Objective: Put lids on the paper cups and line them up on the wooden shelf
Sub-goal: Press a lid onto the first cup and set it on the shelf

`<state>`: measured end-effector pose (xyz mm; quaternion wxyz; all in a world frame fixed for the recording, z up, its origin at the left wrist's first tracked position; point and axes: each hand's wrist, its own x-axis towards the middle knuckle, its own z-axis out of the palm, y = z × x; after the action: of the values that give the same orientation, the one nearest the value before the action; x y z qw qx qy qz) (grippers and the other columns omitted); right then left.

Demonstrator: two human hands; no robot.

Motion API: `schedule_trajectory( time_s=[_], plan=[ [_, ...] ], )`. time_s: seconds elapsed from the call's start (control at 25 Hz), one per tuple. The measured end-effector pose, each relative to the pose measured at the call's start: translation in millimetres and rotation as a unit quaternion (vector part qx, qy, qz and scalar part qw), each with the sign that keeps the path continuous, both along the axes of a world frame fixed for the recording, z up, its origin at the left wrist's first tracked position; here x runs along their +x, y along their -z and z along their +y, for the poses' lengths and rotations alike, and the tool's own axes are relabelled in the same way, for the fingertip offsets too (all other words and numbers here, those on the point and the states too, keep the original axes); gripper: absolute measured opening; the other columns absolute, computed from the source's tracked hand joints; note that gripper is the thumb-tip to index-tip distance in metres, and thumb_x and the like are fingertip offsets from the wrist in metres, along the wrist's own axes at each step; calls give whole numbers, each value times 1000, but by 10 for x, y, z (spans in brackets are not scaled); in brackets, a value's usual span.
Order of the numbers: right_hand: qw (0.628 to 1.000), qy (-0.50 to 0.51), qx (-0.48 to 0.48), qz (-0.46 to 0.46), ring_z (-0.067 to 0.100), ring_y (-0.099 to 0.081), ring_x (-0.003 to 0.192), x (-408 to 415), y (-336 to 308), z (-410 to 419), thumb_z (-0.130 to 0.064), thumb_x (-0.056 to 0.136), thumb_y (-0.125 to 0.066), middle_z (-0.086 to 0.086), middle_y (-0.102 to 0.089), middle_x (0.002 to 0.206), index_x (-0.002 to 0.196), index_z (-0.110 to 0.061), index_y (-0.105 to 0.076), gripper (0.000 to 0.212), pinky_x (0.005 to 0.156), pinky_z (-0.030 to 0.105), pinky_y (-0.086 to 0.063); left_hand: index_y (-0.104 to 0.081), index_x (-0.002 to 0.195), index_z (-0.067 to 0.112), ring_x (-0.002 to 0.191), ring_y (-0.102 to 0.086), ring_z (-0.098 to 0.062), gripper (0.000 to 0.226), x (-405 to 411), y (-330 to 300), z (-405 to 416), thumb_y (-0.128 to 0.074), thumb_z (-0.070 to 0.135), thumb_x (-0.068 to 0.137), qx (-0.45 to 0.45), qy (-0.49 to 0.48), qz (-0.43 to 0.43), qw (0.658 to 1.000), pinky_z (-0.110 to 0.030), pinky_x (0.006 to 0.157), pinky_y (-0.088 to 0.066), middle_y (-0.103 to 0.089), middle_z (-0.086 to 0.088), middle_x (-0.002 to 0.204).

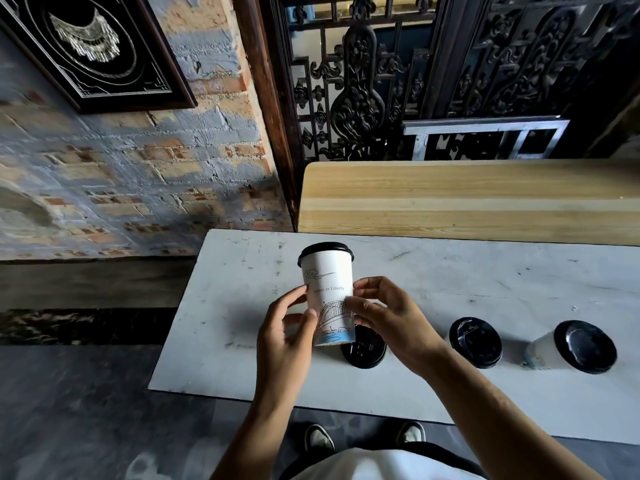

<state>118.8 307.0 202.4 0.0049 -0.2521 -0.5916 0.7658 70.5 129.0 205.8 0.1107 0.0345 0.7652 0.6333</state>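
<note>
I hold a white paper cup (328, 289) with a line drawing and a black lid (325, 249) on top, lifted above the white table (450, 271). My left hand (287, 337) grips its left side and my right hand (384, 317) its right side. Below the held cup a black-lidded cup (363, 349) stands on the table, partly hidden. Two more lidded cups (475, 342) (575, 346) stand in a row to the right. The wooden shelf (467, 199) lies bare behind the table.
A brick wall (138, 161) with a dark framed picture (93, 50) is at the left. Dark carved wooden screens (381, 81) and a metal frame (485, 136) stand behind the shelf. My shoes (318, 439) show below the table's front edge.
</note>
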Motion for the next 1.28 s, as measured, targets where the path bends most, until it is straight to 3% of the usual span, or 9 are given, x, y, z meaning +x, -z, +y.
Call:
schedule_trajectory(
  time_s=[0.16, 0.32, 0.4, 0.64, 0.84, 0.92, 1.0, 1.12, 1.28],
  plan=[
    [998, -51, 12, -16, 20, -73, 111, -109, 10, 166, -36, 74, -83, 12, -74, 124, 142, -8, -55, 78, 107, 44, -52, -67, 114, 48, 93, -74, -13, 46, -100, -12, 136, -65, 7, 94, -25, 6, -3, 1000, -35, 83, -60, -78, 7, 113],
    [983, -147, 110, -8, 12, -72, 96, -483, -31, 411, -15, 90, -76, 9, -81, 109, 114, -11, -78, 25, 98, 37, -55, -63, 127, 43, 101, -74, -7, 54, -432, -2, 372, -63, 1, 92, -55, 36, -22, 998, -30, 87, -59, -76, 3, 118],
    [977, -161, 141, -6, 11, -73, 94, -800, 79, 521, -12, 87, -79, 8, -82, 107, 114, -11, -77, 28, 98, 42, -56, -60, 132, 38, 97, -75, -4, 57, -720, 74, 498, -64, -3, 91, -55, 40, -30, 997, -25, 86, -57, -78, -2, 115],
    [936, -174, 303, -47, 14, -75, 98, -2156, 701, 816, -38, 64, -87, 2, -78, 113, 131, -16, -54, 78, 91, 46, -61, -46, 146, 19, 98, -72, -3, 72, -2146, 710, 853, -71, -10, 85, -35, 71, -78, 994, -13, 78, -57, -68, -3, 132],
    [889, -134, 438, -16, 24, -75, 101, -3568, 1520, 1151, -26, 69, -88, 10, -78, 113, 121, -8, -61, 62, 89, 47, -59, -44, 142, -2, 115, -68, -21, 66, -3582, 1673, 1323, -66, -21, 83, -34, 118, -37, 992, -14, 91, -55, -64, -23, 136],
    [871, -125, 475, 1, 26, -74, 101, -3952, 1874, 1306, -22, 72, -88, 12, -78, 115, 123, -7, -60, 59, 88, 47, -59, -38, 143, -3, 117, -65, -24, 69, -4025, 2055, 1484, -67, -19, 84, -43, 140, 0, 989, -13, 90, -55, -63, -20, 134],
    [860, -116, 497, 12, 23, -75, 101, -4199, 2149, 1412, -21, 75, -85, 11, -78, 115, 122, -6, -61, 56, 87, 42, -60, -36, 143, 4, 118, -64, -19, 70, -4366, 2357, 1575, -68, -16, 85, -59, 166, 28, 984, -20, 94, -58, -63, -11, 128],
    [868, -102, 485, 22, 14, -75, 99, -4345, 2379, 1525, -15, 78, -81, 7, -78, 113, 120, -4, -61, 48, 85, 26, -61, -43, 129, 33, 121, -67, -17, 71, -4620, 2576, 1634, -73, -6, 78, -90, 185, 62, 977, -46, 104, -56, -67, -4, 125],
    [862, -112, 494, 18, 8, -71, 96, -4380, 2474, 1568, -14, 79, -82, 6, -76, 116, 121, -2, -59, 49, 73, 0, -49, -43, 120, 43, 119, -69, -17, 69, -4698, 2726, 1665, -73, 3, 72, -104, 184, 82, 974, -49, 102, -57, -68, 9, 117]
  ],
)
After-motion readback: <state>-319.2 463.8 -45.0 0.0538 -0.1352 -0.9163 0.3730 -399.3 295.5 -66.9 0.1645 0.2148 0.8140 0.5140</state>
